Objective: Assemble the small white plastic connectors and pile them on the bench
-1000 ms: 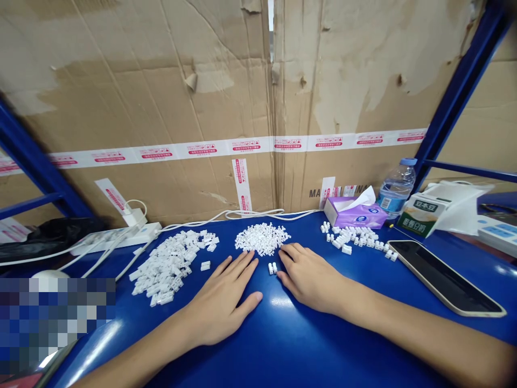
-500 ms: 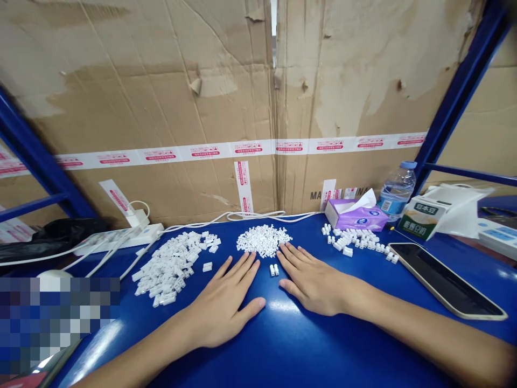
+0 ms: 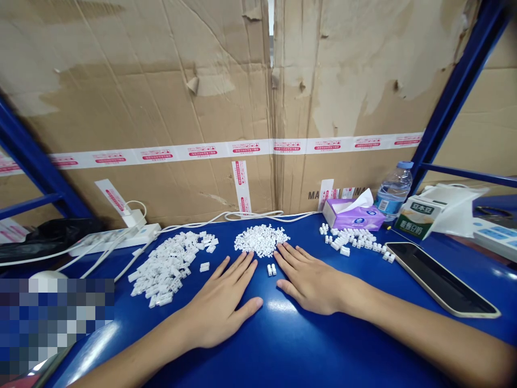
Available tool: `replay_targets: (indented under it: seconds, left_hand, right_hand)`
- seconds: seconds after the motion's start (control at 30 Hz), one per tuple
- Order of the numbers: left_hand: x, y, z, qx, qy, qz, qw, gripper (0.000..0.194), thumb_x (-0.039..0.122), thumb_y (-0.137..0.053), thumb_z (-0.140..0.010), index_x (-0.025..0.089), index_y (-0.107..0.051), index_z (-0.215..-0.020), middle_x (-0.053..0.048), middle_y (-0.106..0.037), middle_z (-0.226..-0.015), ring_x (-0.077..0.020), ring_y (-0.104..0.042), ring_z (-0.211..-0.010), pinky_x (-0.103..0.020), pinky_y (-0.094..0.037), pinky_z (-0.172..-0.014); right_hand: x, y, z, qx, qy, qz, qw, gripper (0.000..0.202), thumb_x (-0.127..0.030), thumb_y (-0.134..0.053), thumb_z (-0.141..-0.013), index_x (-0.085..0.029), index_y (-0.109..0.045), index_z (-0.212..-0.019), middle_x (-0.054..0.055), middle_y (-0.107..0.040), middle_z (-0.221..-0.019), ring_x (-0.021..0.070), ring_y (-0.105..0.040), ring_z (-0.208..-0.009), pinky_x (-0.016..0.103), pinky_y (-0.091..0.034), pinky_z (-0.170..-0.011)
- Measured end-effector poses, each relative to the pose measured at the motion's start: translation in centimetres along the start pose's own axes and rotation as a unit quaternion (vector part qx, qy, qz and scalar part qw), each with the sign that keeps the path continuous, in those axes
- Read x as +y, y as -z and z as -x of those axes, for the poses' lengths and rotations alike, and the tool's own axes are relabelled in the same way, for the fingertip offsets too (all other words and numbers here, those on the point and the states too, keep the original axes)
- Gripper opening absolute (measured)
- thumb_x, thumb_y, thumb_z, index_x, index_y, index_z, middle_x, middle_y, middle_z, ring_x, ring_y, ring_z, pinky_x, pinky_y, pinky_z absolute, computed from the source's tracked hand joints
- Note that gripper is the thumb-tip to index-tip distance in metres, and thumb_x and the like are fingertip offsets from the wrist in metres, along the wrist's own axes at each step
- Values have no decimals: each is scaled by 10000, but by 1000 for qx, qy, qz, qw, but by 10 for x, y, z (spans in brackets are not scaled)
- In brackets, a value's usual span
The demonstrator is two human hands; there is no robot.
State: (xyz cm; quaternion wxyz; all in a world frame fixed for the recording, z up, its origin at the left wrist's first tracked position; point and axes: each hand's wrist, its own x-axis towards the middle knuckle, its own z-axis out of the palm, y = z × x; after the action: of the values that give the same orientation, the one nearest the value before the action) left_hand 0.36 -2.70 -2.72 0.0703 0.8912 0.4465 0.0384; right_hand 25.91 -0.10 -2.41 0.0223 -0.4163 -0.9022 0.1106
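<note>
My left hand (image 3: 221, 307) lies flat on the blue table (image 3: 258, 366), fingers spread and holding nothing. Its fingertips are just in front of a central heap of tiny white pieces (image 3: 260, 240). Also flat and bare, my right hand (image 3: 313, 280) reaches the right edge of that heap. Between the hands sits a small white two-part piece (image 3: 271, 270). A larger heap of white connector-like pieces (image 3: 165, 269) is left of my left hand, with a single white piece (image 3: 204, 267) between them. More white pieces (image 3: 355, 238) lie beyond my right hand.
At the back right are a purple tissue box (image 3: 353, 218), a water bottle (image 3: 393, 191) and a green-and-white carton (image 3: 420, 215). A phone (image 3: 442, 280) lies at the right. A power strip (image 3: 117, 240) with white cables runs along the back left. Cardboard (image 3: 181, 108) stands behind the table.
The view has shifted slightly, so everything appears a little further left. Both hands rest in the same places on the table.
</note>
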Motion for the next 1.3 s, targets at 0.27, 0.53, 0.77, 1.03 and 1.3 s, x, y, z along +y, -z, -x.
replay_targets:
  seconds: [0.27,0.53,0.77,1.03,1.3]
  left_hand:
    - [-1,0,0,13,-12,1,1000,698,609,-346,-1046,248,-220,-1631,-90,-191,-1674,-316,-182,-1549,-560,-168,-1256]
    - [-3,-2,1,23,-19,-1,1000,683,596,-363,-1049,263,-227,-1629,-81,-206,-1671,-311,-196,-1545,-538,-170,-1262]
    - [-3,-3,0,14,-12,0,1000,706,611,-343,-1047,227,-231,-1628,-93,-192,-1672,-317,-175,-1550,-559,-166,-1259]
    - [-2,-3,1,24,-3,0,1000,699,614,-366,-1040,256,-239,-1627,-73,-193,-1679,-315,-187,-1549,-555,-175,-1260]
    - [-3,-1,1,37,-8,9,999,698,620,-380,-1032,257,-271,-1619,-78,-223,-1672,-327,-218,-1540,-564,-198,-1254]
  right_hand:
    - [1,-2,1,26,6,0,1000,754,-540,-295,-1044,-16,-276,-1585,233,-163,-1644,359,-115,-1543,590,-167,-1251]
    - [0,1,0,57,11,24,998,724,-522,-360,-1033,-38,-339,-1571,241,-267,-1635,389,-231,-1529,597,-241,-1224]
    - [-5,15,-1,113,132,23,984,307,-259,-528,-986,-211,-662,-1258,106,-678,-1279,257,-599,-1191,428,-454,-1002]
    - [22,37,-4,77,34,98,992,107,-137,-615,-869,-197,-703,-882,58,-746,-942,244,-674,-945,375,-429,-845]
    - [70,55,-7,26,-123,166,978,178,-138,-629,-813,-205,-759,-913,91,-768,-953,262,-718,-924,313,-461,-746]
